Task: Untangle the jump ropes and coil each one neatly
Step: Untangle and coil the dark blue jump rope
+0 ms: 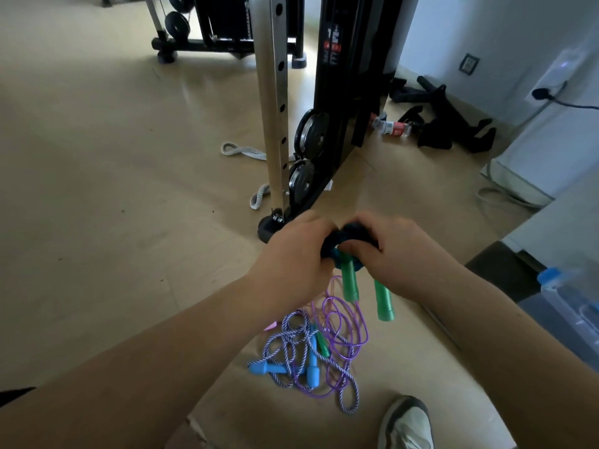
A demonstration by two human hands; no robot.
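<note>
left hand (293,259), right hand (400,256) together, grips curled round rope (349,235)

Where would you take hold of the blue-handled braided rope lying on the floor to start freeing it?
Grip the left blue handle, coming from above on its left side. It lies flat and juts out at the pile's edge, so fingers can close round it. The other blue handle sits among loops of the purple cord and would likely be harder to lift out cleanly.

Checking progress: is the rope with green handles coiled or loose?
Coiled: left hand and right hand grip the dark rope bundled tight, green handles dangling.
</note>
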